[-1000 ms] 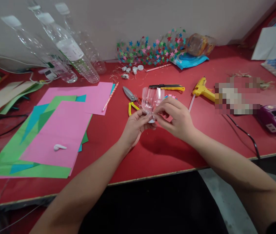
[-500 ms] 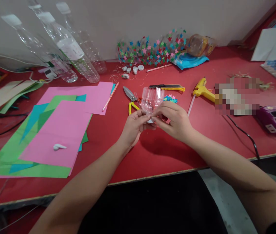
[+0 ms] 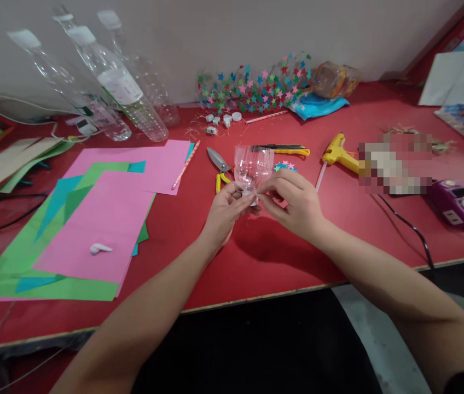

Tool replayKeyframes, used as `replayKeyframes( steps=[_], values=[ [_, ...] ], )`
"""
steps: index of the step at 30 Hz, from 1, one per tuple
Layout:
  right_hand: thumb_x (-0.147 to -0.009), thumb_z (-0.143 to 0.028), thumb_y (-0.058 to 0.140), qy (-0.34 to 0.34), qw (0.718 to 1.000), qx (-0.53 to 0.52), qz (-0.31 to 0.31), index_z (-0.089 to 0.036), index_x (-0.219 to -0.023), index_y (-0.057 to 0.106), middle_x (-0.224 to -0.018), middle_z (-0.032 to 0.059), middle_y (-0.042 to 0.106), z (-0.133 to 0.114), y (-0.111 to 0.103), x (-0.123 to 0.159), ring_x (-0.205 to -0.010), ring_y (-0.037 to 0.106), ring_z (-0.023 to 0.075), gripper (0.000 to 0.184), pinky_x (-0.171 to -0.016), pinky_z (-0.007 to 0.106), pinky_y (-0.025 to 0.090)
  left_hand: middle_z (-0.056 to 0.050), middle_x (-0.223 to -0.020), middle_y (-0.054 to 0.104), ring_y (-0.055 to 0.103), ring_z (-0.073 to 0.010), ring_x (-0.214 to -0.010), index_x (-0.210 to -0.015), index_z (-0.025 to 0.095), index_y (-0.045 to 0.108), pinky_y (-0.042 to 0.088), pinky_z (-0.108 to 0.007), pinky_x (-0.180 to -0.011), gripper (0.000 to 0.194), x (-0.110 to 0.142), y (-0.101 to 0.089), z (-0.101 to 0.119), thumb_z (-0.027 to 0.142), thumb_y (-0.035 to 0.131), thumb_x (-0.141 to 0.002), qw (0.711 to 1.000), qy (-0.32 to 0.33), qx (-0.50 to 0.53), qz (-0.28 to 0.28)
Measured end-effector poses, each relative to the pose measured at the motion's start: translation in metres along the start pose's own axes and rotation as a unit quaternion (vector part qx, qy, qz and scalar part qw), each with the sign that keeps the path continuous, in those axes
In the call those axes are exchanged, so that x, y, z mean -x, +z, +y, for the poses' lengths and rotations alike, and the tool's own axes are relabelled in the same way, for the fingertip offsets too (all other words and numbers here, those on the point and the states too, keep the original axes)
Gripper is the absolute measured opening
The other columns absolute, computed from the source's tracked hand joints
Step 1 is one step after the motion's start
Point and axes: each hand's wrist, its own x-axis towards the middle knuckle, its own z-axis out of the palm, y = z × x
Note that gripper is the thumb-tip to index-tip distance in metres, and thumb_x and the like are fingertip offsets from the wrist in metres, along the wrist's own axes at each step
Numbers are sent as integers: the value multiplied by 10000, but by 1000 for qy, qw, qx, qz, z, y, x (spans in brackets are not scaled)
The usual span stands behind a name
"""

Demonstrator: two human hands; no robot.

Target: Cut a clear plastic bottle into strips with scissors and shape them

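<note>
A clear cut plastic bottle top [image 3: 253, 164] is held above the red table, its wide cut rim upward and its narrow neck down. Fingers of my left hand [image 3: 227, 210] are wrapped around the neck. My right hand [image 3: 293, 200] pinches at the neck's right side, where something whitish shows; the fingers partly hide it. Just behind lie scissors with yellow handles [image 3: 220, 180], a yellow box cutter [image 3: 293, 152] and a small heap of star stickers [image 3: 285, 166].
Colored paper sheets [image 3: 104, 219] with a white earbud [image 3: 100, 249] spread at left. Plastic bottles [image 3: 121, 87] stand behind them. A star-covered clear bottle [image 3: 252, 87] lies by the wall. At right are a yellow glue gun [image 3: 341, 153] and a purple power socket [image 3: 457, 205].
The bottle top has tilted slightly and shifted a little left in my hands. My right fingers have shifted slightly at the neck. The table items have not moved.
</note>
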Motion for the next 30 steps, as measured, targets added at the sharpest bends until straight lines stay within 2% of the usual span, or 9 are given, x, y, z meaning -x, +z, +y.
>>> replayKeyframes(
  steps=[5,9,15,21,30],
  values=[
    [-900,-126,540,-21,1000,12,-6,-174,-829,608,-743,48,608,-2,0,1,-697,554,165,109,-645,309,481,23,-700,645,624,-105,-610,-902,171,582,561,-243,-614,406,-2,-3,-2,389,828,-662,1000,12,-11,-6],
    [-874,-120,539,-21,1000,-10,5,-184,-912,632,-795,43,616,-2,-9,-2,-717,563,163,119,-657,318,496,0,-745,683,631,-99,-600,-910,155,606,567,-234,-596,385,-3,-3,-2,377,819,-678,1000,4,-15,-14],
    [-866,-149,582,70,993,7,93,-230,-991,660,-834,34,579,5,-21,-7,-698,540,159,168,-631,322,512,-31,-783,715,638,-98,-582,-887,133,625,543,-213,-545,386,-2,-1,-1,374,825,-663,999,-23,-19,-20],
    [-884,-227,604,85,993,29,81,-252,-1044,666,-929,58,587,9,-20,-8,-785,586,193,173,-750,408,556,-40,-782,714,641,-104,-589,-861,128,626,547,-225,-556,373,0,1,-1,373,824,-661,999,-29,-24,-31],
    [-877,-222,612,85,991,45,89,-229,-958,644,-907,50,577,11,-21,-8,-788,585,187,88,-729,384,555,-33,-772,702,642,-106,-591,-866,130,602,551,-237,-562,352,1,2,0,353,801,-680,998,-35,-39,-22]
  ],
)
